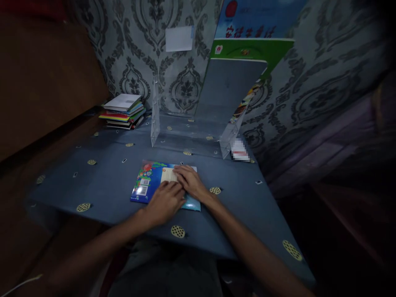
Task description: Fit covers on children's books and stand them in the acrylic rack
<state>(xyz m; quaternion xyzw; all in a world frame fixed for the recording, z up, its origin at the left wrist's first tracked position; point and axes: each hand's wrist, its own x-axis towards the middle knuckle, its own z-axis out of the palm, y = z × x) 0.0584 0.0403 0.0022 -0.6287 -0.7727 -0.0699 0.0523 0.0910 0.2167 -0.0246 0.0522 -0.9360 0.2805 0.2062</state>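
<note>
A thin colourful book (147, 182) lies flat on the blue patterned tablecloth (102, 181), back cover up, with a barcode label near its left edge. Both my hands rest on top of it. My left hand (165, 202) lies palm down over its lower middle. My right hand (190, 181) presses flat on the right part, fingers pointing left over a pale label. The book's right half is mostly hidden under my hands.
A clear acrylic stand (161, 123) sits behind the book, holding upright books (241, 95) at its right side. A stack of books (123, 111) lies at the back left. Patterned wallpaper rises behind. The table's front edge is close to my body.
</note>
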